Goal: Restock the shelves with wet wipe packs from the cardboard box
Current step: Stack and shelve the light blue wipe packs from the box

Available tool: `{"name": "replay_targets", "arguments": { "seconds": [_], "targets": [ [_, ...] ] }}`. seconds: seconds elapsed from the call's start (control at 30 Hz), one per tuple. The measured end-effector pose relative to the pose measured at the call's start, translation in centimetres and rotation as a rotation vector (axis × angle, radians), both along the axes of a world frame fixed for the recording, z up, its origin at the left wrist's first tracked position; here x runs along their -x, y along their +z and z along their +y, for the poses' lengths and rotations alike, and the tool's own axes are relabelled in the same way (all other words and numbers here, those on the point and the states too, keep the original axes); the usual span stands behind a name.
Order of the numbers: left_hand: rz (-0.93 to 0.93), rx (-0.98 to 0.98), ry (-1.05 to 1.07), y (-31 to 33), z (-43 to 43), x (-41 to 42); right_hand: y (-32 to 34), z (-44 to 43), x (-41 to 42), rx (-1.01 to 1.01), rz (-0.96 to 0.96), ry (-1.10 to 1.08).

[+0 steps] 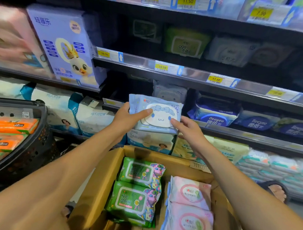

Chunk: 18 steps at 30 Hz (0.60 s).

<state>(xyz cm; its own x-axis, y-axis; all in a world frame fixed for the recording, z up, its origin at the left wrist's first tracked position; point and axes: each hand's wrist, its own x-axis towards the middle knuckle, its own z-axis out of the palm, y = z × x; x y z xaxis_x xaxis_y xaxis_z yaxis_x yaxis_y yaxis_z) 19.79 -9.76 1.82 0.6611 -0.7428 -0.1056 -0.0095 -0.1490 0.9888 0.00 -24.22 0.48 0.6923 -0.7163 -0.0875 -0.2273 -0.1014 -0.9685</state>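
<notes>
A light blue wet wipe pack with a white cartoon face is held in the air in front of the middle shelf. My left hand grips its left edge with the thumb across the front. My right hand touches its lower right corner with fingertips. Another pack of the same kind stands behind it on the shelf. Below my arms, the open cardboard box holds green wipe packs on the left and pink wipe packs on the right.
A black shopping basket with orange tissue packs stands at the left. Blue Deeyeo packs fill the shelf to the right. A large purple duck pack sits at upper left. Diaper packs line the lowest shelf. A sandalled foot shows at right.
</notes>
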Motion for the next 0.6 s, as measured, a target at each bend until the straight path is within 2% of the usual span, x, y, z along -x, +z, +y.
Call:
{"name": "replay_targets", "arguments": {
  "seconds": [0.17,0.37,0.6],
  "targets": [
    [-0.398,-0.207,-0.027,-1.4,-4.0,-1.6,-0.9,-3.5,-1.0,0.156,0.007,-0.111],
    [-0.522,-0.160,-0.053,-1.4,-8.5,-2.8,-1.8,-6.7,-1.9,0.242,0.004,-0.170],
    [-0.544,-0.088,0.006,-1.3,-11.6,-3.8,-0.7,-8.6,-4.1,0.308,0.015,-0.264]
  ]
}}
